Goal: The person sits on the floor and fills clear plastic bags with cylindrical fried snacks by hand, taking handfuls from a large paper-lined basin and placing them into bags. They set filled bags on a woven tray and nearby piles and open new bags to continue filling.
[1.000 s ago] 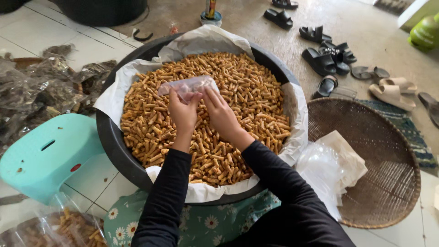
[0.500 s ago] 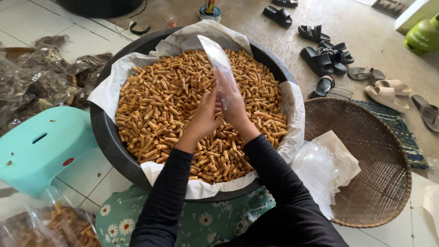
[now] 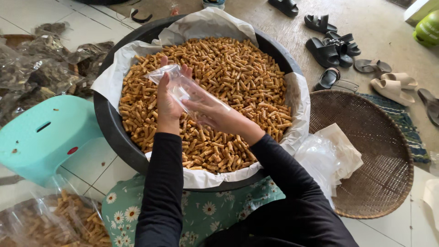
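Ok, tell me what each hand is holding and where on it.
Both hands hold one clear plastic bag over the basin of snack sticks. The left hand grips its upper end; the right hand is slid inside its other, open end.

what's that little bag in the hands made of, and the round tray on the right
Small bag: thin clear plastic film by its look, see-through, glossy and crinkled. Round tray: seemingly woven from brown bamboo or rattan strips, matte, with an open lattice weave and a bound rim.

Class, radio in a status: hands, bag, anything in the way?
Left hand and right hand both grip clear bag, empty. Over tub of snack sticks. Nothing in the way.
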A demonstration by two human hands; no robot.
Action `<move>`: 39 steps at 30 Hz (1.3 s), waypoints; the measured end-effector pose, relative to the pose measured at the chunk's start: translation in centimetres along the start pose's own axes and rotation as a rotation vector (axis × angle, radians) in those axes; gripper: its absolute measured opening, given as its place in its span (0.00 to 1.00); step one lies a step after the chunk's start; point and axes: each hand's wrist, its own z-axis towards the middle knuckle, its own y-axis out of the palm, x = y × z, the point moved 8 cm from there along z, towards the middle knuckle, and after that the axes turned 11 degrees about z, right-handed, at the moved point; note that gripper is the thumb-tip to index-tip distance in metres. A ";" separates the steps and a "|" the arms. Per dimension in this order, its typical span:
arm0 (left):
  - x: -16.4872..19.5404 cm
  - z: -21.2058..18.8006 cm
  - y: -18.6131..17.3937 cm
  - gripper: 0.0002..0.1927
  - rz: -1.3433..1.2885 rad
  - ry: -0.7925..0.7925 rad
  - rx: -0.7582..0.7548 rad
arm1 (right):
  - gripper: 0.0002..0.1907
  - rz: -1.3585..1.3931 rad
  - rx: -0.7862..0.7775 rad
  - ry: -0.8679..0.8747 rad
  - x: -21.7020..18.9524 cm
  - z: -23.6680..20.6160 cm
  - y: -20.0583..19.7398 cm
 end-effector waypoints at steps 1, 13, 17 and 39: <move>0.1 0.0 -0.2 0.52 -0.024 -0.006 0.027 | 0.31 -0.008 -0.012 -0.068 -0.9 -0.4 -0.1; -2.4 0.2 -3.2 0.57 -0.315 -0.123 0.314 | 0.50 -0.346 -0.458 0.589 1.2 -11.9 -1.5; -5.3 -0.6 -3.7 0.58 -0.230 -0.227 0.474 | 0.60 -0.462 -0.628 0.927 4.1 -13.7 -1.0; -8.3 -1.0 -1.7 0.61 -0.314 -0.324 0.345 | 0.27 -0.561 -0.469 0.672 8.7 -11.9 -2.2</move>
